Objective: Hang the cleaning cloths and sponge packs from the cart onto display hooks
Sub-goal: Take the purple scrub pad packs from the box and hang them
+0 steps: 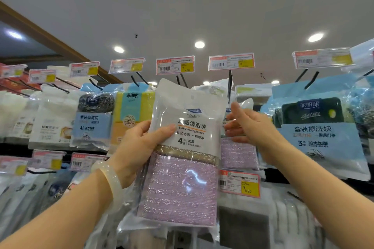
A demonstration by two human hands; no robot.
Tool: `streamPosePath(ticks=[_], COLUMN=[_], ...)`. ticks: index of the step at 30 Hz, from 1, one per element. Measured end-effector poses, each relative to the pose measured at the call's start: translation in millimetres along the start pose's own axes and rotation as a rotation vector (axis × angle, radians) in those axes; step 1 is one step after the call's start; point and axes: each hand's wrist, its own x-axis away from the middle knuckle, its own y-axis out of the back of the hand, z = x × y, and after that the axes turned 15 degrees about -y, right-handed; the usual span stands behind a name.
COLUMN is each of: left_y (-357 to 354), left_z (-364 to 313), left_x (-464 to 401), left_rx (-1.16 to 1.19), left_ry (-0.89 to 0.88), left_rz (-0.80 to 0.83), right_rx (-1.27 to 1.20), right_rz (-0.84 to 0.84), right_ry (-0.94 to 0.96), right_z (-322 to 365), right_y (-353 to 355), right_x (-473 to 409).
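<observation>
While the left hand (139, 143) pinches the sponge pack (182, 147) upright by its left edge, its hang hole sits just below the hook (229, 85); right hand (249, 125) spread, empty, nearer the hook.

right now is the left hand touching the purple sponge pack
Touching. The head view shows the left hand gripping the purple sponge pack at its left edge, thumb lying across the front of the label.

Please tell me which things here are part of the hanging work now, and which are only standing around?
In use: purple sponge pack, left hand, right hand, display hook, hung purple packs.

Not in use: steel scourer pack, price tags, blue pack.
</observation>
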Motion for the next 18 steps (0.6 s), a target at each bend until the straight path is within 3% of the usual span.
streamPosePath(ticks=[3, 8, 18], left_y=[-4.5, -7.2, -14.6], left_z=[-1.8, -6.0, -11.7], left_x=[0.3, 0.9, 2.6], left_rx=[0.016, 0.074, -0.031], left_ry=[-0.014, -0.020, -0.049], left_rz=[-0.015, -0.049, -0.083], right_rx=[0.103, 0.088, -0.165], right_rz=[0.152, 0.244, 0.247], right_ry=[-0.067, -0.150, -0.176], right_z=[7.4, 1.8, -8.5], right_y=[-6.6, -16.4, -27.3], right_x=[20.0, 34.1, 33.7])
